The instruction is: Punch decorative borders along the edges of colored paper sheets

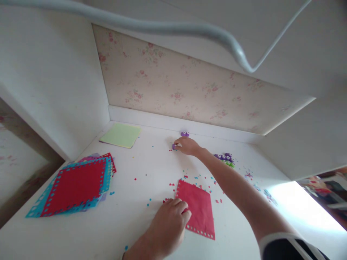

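Observation:
My left hand (172,224) is closed at the left edge of a red sheet of paper (199,209), its fingertips pinching that edge. A row of punched holes runs along the sheet's lower border. Farther back, my right hand (188,146) pinches a small purple googly-eyed figure (174,146) close to the white surface. Just behind that hand stand purple googly-eyed figures (184,133) of the same sort. Right of my right forearm, several more purple ones (224,157) cluster beside green ones (229,163).
At left lies a stack of red (78,182) and blue sheets with punched edges. Pale green paper (120,134) sits at the back left. Small punched paper bits (197,177) are scattered about the white tabletop (130,231). A white cable (162,27) crosses overhead.

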A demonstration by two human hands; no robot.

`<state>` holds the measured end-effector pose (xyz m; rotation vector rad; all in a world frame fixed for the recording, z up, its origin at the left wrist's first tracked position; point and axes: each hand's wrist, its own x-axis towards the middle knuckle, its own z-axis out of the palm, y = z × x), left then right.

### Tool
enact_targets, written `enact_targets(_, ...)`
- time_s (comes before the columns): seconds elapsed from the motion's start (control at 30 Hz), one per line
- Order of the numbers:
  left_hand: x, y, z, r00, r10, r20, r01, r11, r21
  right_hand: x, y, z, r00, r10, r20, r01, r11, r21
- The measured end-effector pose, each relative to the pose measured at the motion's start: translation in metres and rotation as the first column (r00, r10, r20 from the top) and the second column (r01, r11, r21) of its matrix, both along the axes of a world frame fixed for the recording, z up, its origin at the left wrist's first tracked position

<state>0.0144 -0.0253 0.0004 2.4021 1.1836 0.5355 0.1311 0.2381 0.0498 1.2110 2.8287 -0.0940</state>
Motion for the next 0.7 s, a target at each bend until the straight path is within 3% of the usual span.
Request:
enact_targets(0.2, 0.010, -0.008, -0.010, 0.989, 0.003, 0.148, 0.002, 0.999, -0.036, 0.020, -0.086, 0.003, 0.971, 0.213, -0.104, -0.224, 0.969, -0.100)
enact_targets(0.3, 0.013, -0.008, -0.007, 0.971, 0.007, 0.239, 0.010, 0.997, -0.070, 0.034, -0.120, 0.007, 0.944, 0.231, -0.236, -0.262, 0.959, -0.112)
enact_targets(0.33, 0.012, -0.006, -0.004, 0.964, 0.010, 0.267, 0.010, 0.997, -0.071, 0.040, -0.132, 0.009, 0.941, 0.185, -0.283, -0.216, 0.973, -0.083)
enact_targets(0.4, 0.007, 0.000, 0.000, 0.949, 0.056, 0.311, -0.045, 0.998, -0.043, 0.051, -0.157, 0.011, 0.920, -0.017, -0.393, 0.010, 1.000, -0.018)
enact_targets(0.47, -0.001, 0.010, 0.002, 0.932, 0.160, 0.325, -0.177, 0.984, 0.023, 0.060, -0.185, 0.008, 0.809, -0.287, -0.513, 0.320, 0.947, -0.027)
enact_targets(0.53, -0.011, 0.021, 0.000, 0.907, 0.276, 0.317, -0.322, 0.941, 0.102, 0.065, -0.212, -0.001, 0.726, -0.427, -0.539, 0.472, 0.880, -0.061)
enact_targets(0.6, -0.020, 0.031, -0.006, 0.890, 0.366, 0.274, -0.414, 0.899, 0.143, 0.067, -0.233, -0.015, 0.772, -0.417, -0.480, 0.451, 0.891, -0.049)
enact_targets(0.7, -0.026, 0.041, -0.015, 0.903, 0.375, 0.212, -0.414, 0.890, 0.189, 0.071, -0.247, -0.028, 0.878, -0.280, -0.389, 0.277, 0.959, -0.065)
